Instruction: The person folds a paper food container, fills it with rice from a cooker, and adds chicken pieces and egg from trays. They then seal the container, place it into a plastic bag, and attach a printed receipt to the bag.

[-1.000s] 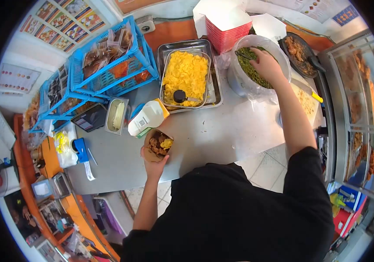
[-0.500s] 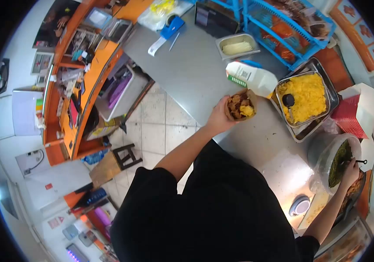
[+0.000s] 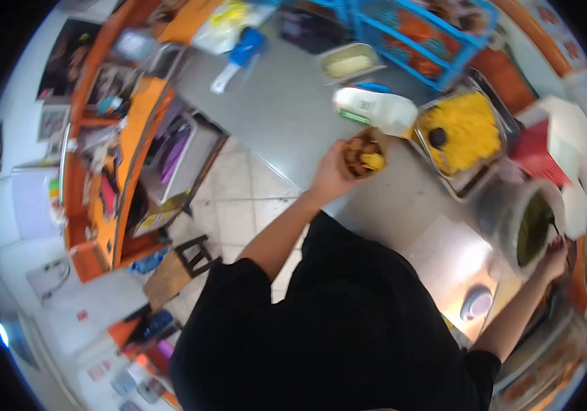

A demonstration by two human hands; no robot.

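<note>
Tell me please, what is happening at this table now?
A person's left hand holds a brown paper container with brown pieces and some yellow food inside, above the metal table. The right hand is at the far side of a tub of green food; blur hides whether it grips a utensil. A tray of yellow food and a white carton stand nearby.

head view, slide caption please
Left hand holding a brown food cup, right hand beside a tub of green food.
</note>
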